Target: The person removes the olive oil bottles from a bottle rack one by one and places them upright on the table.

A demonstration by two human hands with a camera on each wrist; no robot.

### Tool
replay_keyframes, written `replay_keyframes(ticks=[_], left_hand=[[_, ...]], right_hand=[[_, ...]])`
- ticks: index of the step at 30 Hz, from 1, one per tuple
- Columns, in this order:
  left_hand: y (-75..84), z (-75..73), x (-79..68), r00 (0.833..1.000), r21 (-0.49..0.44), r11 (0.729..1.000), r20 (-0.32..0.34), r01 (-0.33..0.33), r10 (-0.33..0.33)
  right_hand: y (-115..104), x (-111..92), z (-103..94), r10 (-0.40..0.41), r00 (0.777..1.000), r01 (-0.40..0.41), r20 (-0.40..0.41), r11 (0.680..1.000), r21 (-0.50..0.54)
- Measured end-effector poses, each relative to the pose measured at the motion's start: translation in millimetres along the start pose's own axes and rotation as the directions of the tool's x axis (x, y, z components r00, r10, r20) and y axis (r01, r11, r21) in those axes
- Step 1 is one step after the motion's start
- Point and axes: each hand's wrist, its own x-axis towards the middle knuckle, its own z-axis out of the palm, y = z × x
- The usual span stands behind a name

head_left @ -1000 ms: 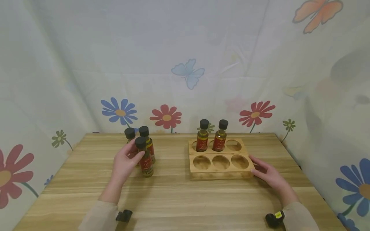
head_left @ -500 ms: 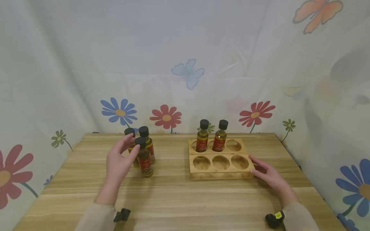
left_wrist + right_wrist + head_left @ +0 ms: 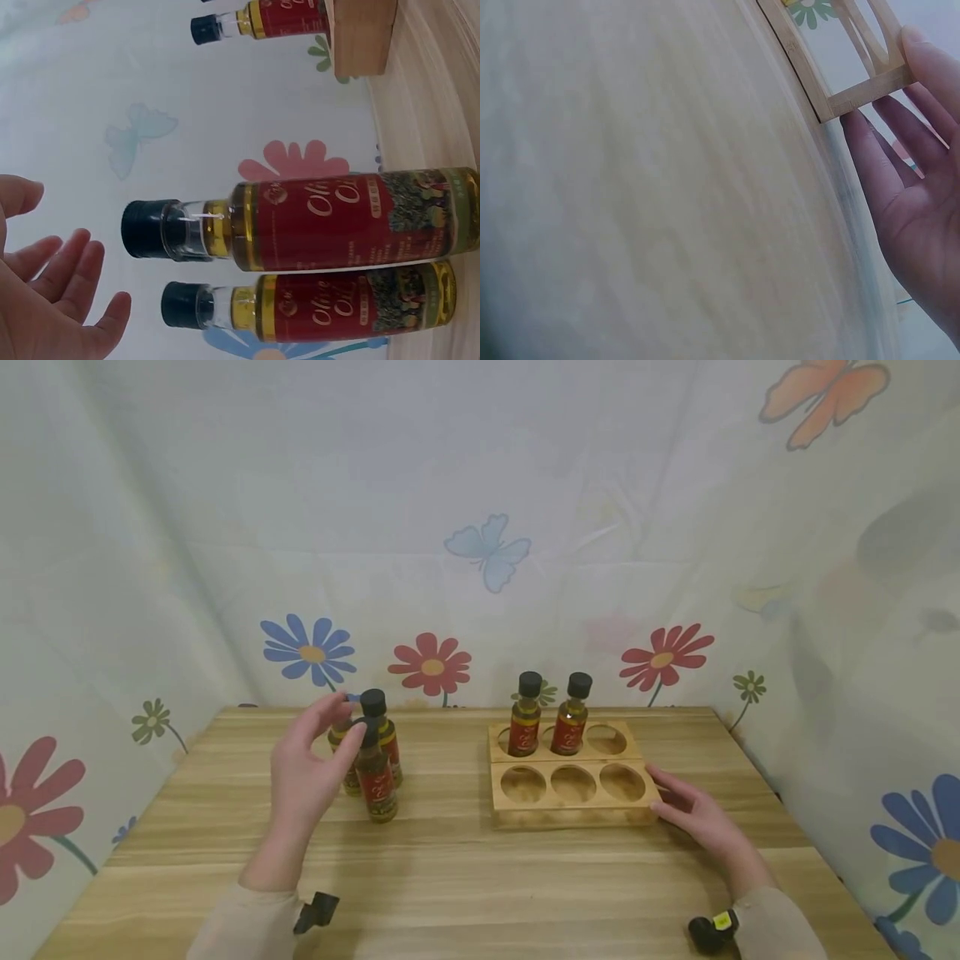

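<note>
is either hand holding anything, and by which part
Nothing appears gripped: the left hand is empty; the right hand only touches the wooden bottle rack at its right end.

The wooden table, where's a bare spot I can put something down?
There's bare table between the three loose bottles and the wooden rack, and more in front of the rack. It's crowded around the bunched bottles, with the left hand beside them, and at the rack's right end, where the right hand touches.

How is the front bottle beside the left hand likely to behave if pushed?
The front bottle would probably tip if pushed high up, being tall and narrow. Its glossy surface may slip. Golden liquid shows at neck and base, suggesting some heft.
</note>
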Motion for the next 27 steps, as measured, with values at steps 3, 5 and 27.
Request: replay_keyframes(ticks=[3,5,27], left_hand=[[5.6,0.7,1.2,0.999,0.004,1.000,0.037,-0.002,0.002],[8.3,2.2,2.2,0.998,0.000,1.000,0.060,-0.015,0.015],[36.3,48.4,9.5,0.967,-0.083,0.994,0.241,-0.067,0.085]], right_hand=[[-1,-1,-0.2,-0.016,1.000,0.016,0.003,1.000,0.001],[-1,-1,-0.3,-0.025,1.000,0.025,0.005,1.000,0.004],[2,0,0.5,-0.008,1.000,0.008,0.000,1.000,-0.003]])
